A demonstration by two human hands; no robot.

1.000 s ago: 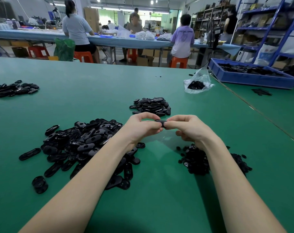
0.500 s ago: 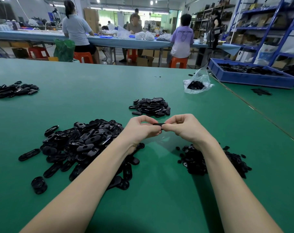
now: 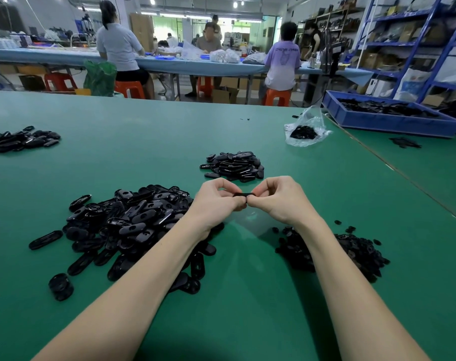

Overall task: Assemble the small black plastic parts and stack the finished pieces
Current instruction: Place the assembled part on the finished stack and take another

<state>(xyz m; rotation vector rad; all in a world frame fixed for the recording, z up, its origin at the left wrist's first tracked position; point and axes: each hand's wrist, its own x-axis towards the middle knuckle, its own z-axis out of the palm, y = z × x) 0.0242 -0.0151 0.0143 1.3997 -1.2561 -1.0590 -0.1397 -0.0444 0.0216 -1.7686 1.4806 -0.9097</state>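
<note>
While each hand's grip, left hand (image 3: pixel 216 201) and right hand (image 3: pixel 279 199), pinches one end, the black part (image 3: pixel 243 195) lies crosswise.

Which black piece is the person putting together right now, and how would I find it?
Start at the green table and follow both bare arms forward to where the left hand and right hand meet. The black piece is pinched between their fingertips. Unlike the heaps lying on the table, it is held up off the surface.

Two hands (image 3: pixel 216 201); five black-part heaps (image 3: pixel 133 222); one blue tray (image 3: pixel 388 121)
</note>
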